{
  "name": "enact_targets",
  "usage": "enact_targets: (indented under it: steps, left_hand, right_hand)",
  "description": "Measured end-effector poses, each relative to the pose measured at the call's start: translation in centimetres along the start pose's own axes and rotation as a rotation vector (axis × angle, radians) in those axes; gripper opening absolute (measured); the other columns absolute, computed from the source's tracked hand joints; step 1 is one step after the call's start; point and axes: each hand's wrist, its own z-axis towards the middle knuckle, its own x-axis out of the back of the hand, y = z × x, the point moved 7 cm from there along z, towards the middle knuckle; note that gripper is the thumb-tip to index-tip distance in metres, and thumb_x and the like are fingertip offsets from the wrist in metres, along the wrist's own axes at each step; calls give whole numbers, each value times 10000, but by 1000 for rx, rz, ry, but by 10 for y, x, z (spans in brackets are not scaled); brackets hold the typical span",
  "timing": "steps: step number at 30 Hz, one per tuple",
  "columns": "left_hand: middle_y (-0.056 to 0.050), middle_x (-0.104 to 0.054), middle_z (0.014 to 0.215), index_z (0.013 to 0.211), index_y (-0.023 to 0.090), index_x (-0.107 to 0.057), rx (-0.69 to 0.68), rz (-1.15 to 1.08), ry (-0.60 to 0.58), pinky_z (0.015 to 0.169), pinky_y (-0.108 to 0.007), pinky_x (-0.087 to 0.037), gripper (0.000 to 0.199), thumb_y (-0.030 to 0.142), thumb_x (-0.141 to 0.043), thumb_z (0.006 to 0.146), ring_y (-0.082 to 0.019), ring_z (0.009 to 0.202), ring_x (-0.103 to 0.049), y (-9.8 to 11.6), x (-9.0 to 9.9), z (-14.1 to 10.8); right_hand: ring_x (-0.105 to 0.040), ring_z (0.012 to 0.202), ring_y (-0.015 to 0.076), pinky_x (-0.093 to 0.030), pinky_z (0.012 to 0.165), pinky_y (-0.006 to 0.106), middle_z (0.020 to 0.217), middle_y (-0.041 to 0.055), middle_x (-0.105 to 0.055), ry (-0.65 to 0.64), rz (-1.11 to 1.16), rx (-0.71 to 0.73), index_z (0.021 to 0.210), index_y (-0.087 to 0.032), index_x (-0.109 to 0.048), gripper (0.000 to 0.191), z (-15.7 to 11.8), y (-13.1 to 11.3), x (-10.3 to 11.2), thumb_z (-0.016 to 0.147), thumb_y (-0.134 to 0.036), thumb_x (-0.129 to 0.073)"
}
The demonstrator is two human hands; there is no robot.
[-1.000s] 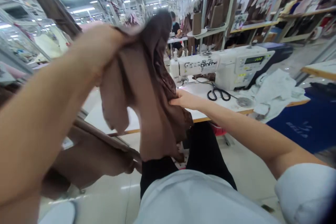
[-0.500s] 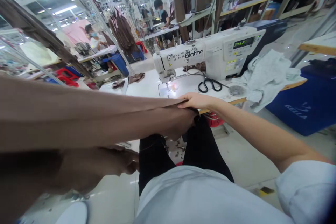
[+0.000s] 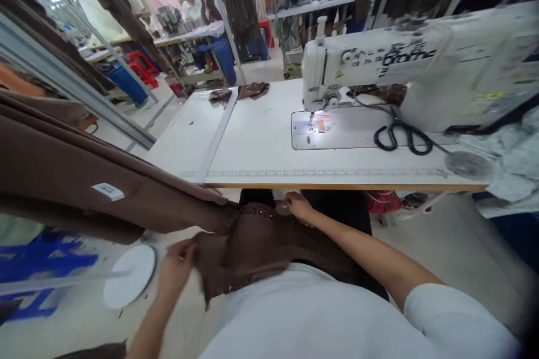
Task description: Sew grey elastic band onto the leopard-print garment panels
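Fabric, dark brown and gathered [image 3: 261,241], lies across the wearer's lap at the lower centre of the frame, just below the front edge of the white counter [image 3: 252,140]. Through the head camera I see both hands on it. The left hand [image 3: 179,258], blurred, has its fingertips closed on the fabric's left corner, which hangs down beside it. The right hand [image 3: 298,207] lies at the fabric's upper edge, fingers bent inward; I cannot tell whether they grip. Along the left of the frame I make out a longer brown cloth [image 3: 155,202] with a white label [image 3: 108,190]. On the counter, a white Brother sewing machine [image 3: 370,61] fills the upper right, needle area lit, with black-handled scissors [image 3: 389,137] near its base. Crumpled pale cloth [image 3: 514,151] sits at the right edge.
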Motion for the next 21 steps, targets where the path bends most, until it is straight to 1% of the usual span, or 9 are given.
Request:
enact_targets:
  steps: [2, 4, 6, 8, 12, 15, 17, 18, 21]
  left_hand:
    - [-37, -659, 909, 871, 180, -644, -109, -98, -115, 781, -297, -507, 226, 277, -441, 853, -177, 860, -615, 31, -53, -2]
    - [-42, -612, 1089, 1015, 196, -615, -194, -169, -165, 912, -308, -452, 264, 245, -400, 869, -170, 1027, -555, 66, -93, 7]
    - [-78, -530, 1214, 1135, 176, -553, -248, -206, -176, 991, -375, -384, 316, 201, -387, 867, -197, 1140, -466, 91, -117, 25]
    - [-108, -481, 1248, 1178, 155, -521, -296, -219, -192, 1017, -437, -334, 349, 171, -419, 845, -233, 1183, -402, 104, -125, 46]
    - [-101, -496, 1192, 1141, 172, -557, -441, -237, -312, 1007, -437, -324, 373, 165, -551, 769, -252, 1156, -390, 114, -118, 70]
    - [-61, -560, 1109, 1045, 220, -613, -582, -269, -464, 968, -379, -363, 341, 194, -641, 705, -230, 1103, -445, 126, -103, 63]
    - [-37, -618, 938, 908, 209, -647, -644, -290, -555, 843, -304, -440, 180, 244, -622, 732, -192, 938, -539, 129, -88, 51]
    - [-25, -624, 834, 830, 194, -647, -652, -297, -591, 747, -263, -462, 120, 273, -588, 763, -170, 824, -565, 126, -78, 46]
    - [-1, -592, 658, 661, 182, -602, -531, -288, -636, 573, -219, -444, 277, 356, -467, 830, -145, 627, -554, 90, -44, 41]
  right_hand:
    - [-546, 951, 189, -449, 838, 400, 1062, 69, -558, -34, 3, 1, 1041, -135, -551, 226, 10, 8, -17, 906, -302, -480]
    - [-565, 884, 170, -472, 792, 370, 994, 53, -577, -116, 18, 22, 1036, -133, -554, 208, 16, 10, -33, 900, -279, -495]
    - [-571, 795, 146, -487, 721, 326, 928, 35, -581, -201, 36, 42, 1038, -132, -548, 205, 18, 8, -47, 884, -264, -524]
    - [-555, 719, 123, -480, 652, 283, 877, 21, -569, -255, 50, 49, 1025, -128, -537, 200, 17, 6, -55, 873, -258, -538]
    - [-459, 568, 76, -384, 532, 203, 676, -40, -487, -344, 72, 70, 798, -126, -529, 111, 3, -9, -56, 818, -221, -583]
    - [-404, 527, 60, -308, 491, 180, 577, -74, -416, -459, 86, 129, 657, -145, -474, 202, -19, -39, -41, 745, -226, -637]
    - [-389, 495, 57, -291, 470, 182, 542, -84, -405, -564, 87, 171, 646, -155, -469, 241, -38, -68, -23, 731, -292, -649]
    - [-379, 472, 55, -288, 458, 184, 526, -88, -401, -628, 90, 188, 658, -161, -476, 255, -48, -84, -12, 736, -337, -642]
    - [-335, 410, 51, -289, 434, 189, 473, -101, -356, -843, 103, 258, 657, -177, -440, 311, -74, -140, 24, 784, -426, -577]
